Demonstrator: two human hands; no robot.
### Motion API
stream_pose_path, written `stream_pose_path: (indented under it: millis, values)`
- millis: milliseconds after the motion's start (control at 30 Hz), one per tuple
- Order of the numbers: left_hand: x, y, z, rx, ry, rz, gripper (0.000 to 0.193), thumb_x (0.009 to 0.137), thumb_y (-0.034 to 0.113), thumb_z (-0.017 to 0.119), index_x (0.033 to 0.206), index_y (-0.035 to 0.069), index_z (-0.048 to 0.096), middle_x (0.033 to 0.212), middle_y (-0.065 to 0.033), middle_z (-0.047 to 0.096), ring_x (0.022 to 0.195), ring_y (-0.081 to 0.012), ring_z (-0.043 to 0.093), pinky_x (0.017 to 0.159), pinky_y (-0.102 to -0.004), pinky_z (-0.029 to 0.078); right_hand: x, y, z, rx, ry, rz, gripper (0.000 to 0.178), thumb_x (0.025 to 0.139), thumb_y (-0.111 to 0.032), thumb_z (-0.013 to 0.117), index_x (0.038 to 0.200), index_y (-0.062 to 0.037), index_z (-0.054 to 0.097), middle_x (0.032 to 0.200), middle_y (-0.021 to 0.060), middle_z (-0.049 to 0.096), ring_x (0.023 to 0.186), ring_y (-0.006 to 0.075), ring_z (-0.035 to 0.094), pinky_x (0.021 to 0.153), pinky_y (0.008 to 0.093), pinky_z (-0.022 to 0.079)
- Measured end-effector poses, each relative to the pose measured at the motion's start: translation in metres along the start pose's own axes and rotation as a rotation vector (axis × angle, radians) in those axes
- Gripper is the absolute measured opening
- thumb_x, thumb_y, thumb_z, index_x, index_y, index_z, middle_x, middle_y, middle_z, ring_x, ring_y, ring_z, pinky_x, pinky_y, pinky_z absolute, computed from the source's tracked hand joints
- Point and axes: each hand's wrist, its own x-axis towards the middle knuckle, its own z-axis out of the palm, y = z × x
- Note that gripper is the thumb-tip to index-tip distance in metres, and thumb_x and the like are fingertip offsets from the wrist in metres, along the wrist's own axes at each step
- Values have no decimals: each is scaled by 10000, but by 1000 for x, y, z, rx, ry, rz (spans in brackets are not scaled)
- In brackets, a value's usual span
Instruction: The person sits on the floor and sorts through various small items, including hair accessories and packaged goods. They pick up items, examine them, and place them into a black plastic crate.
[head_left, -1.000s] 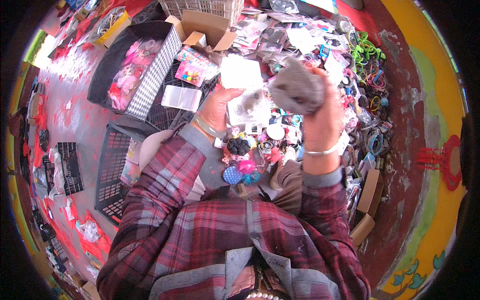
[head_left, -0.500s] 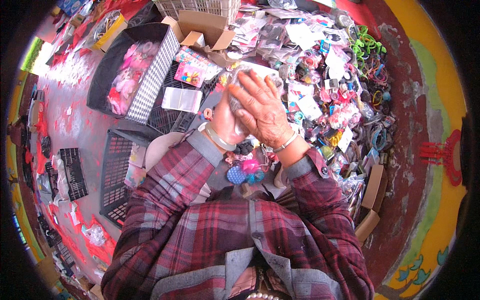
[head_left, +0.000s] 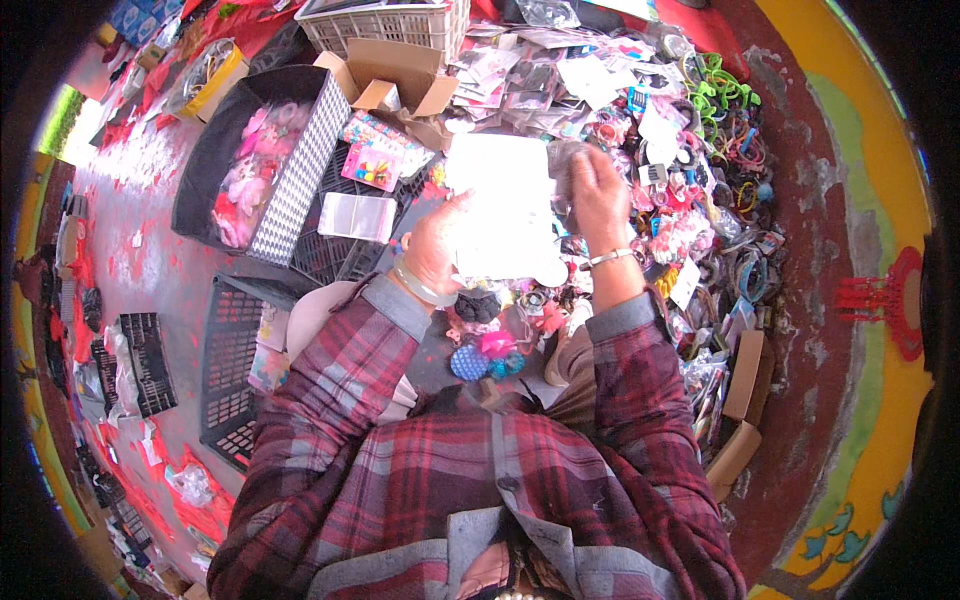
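A bright white flat board (head_left: 500, 205) lies in front of me, its surface washed out by light. My right hand (head_left: 602, 195) is closed on a small clear plastic bag with something dark grey in it (head_left: 566, 178), just past the board's right edge. On the other side, my left hand (head_left: 435, 242) rests against the board's left edge. Its thumb points up, and its other fingers are lost in glare. Below the board sit a black fuzzy hair tie (head_left: 478, 306), a pink pompom (head_left: 497, 344) and a blue dotted round piece (head_left: 469, 362).
A large heap of hair accessories (head_left: 680, 190) and packaged cards spreads to the right. Left stand a black box with a houndstooth side (head_left: 300, 170) holding pink items, an open carton (head_left: 400, 75) and a black crate (head_left: 225, 360). A clear packet (head_left: 357, 216) lies nearby.
My hands, pressed together around the grey bag above the board, have parted. The right has moved right with the bag; the left is lower at the left edge, uncovering the board.
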Motion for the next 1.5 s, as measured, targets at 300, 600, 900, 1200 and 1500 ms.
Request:
stream_pose_path:
  millis: [300,600,900,1200,1500]
  values:
    - [5,5,-10,-72,-98,185,439,905,439,381,1077,66,537,1038,-68,587,957,-202,569,839,-341,451,-69,-76,16,-201,-349,-758,478,737,-198,619,1191,-116,495,1203,117,488,1139,277,445,948,442,323]
    - [6,-15,-4,-21,-50,25,480,908,407,377,1282,106,372,1240,-108,461,1152,-254,448,975,-412,355,-44,-54,27,-325,-185,-640,437,802,-261,531,1204,-97,480,1257,151,439,1205,337,369,983,485,272]
    - [2,14,-8,-47,-62,49,487,904,287,382,1271,-31,348,1237,-206,456,1112,-373,468,949,-507,359,8,18,-5,437,-258,350,242,753,-37,498,955,-35,632,639,-2,559,474,43,437,442,173,324]
    - [12,15,-22,188,54,277,482,899,276,436,1278,-10,353,1170,-153,508,1041,-274,528,891,-396,435,-25,-39,-4,676,-636,447,210,820,-216,597,866,-13,632,773,25,621,657,98,565,579,217,438]
    - [24,-2,-7,489,34,582,630,809,273,618,1309,78,289,1160,-54,438,1111,-155,393,946,-328,310,-52,-61,15,-484,-115,-605,78,657,-103,621,631,-57,563,794,86,589,727,284,563,629,364,468]
